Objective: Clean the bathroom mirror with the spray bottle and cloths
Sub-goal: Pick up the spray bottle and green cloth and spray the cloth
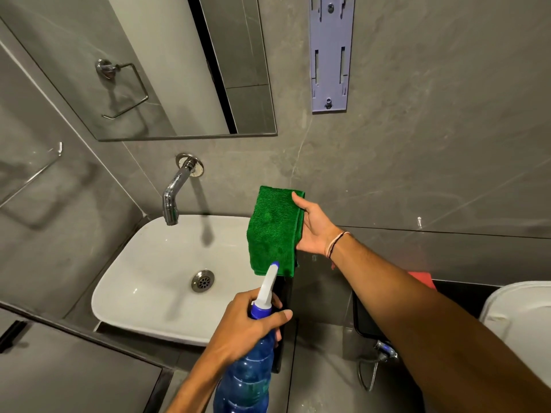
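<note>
My right hand holds a folded green cloth up flat in front of the grey wall, above the right end of the sink. My left hand grips the neck of a blue spray bottle; its white nozzle points up at the lower edge of the cloth, almost touching it. The mirror hangs on the wall at the upper left, above the tap.
A white basin with a chrome tap sits below the mirror. A lilac wall bracket is mounted right of the mirror. A white toilet lid is at the right edge, a red item behind my right forearm.
</note>
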The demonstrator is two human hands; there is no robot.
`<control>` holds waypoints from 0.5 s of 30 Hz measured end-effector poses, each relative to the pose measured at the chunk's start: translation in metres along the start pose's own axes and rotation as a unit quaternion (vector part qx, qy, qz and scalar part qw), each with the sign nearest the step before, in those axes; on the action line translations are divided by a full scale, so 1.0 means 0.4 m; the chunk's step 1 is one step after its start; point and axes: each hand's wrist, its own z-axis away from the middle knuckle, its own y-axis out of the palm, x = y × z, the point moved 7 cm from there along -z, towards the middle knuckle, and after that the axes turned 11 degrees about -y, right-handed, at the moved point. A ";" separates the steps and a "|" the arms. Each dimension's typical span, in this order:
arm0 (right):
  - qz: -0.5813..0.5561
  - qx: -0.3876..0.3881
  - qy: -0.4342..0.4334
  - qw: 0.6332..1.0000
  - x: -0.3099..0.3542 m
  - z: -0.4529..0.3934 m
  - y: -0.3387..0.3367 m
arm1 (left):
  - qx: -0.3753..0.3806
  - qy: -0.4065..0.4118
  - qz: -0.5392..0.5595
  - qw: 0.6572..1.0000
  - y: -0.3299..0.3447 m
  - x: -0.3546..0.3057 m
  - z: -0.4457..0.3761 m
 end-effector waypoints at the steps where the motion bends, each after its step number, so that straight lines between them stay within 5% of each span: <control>1: 0.001 0.000 0.001 1.000 -0.002 0.000 -0.001 | -0.009 0.001 -0.005 1.000 0.000 0.001 -0.001; 15: -0.008 0.008 -0.007 1.000 -0.004 0.009 0.012 | -0.033 0.017 0.000 0.999 -0.026 -0.030 -0.003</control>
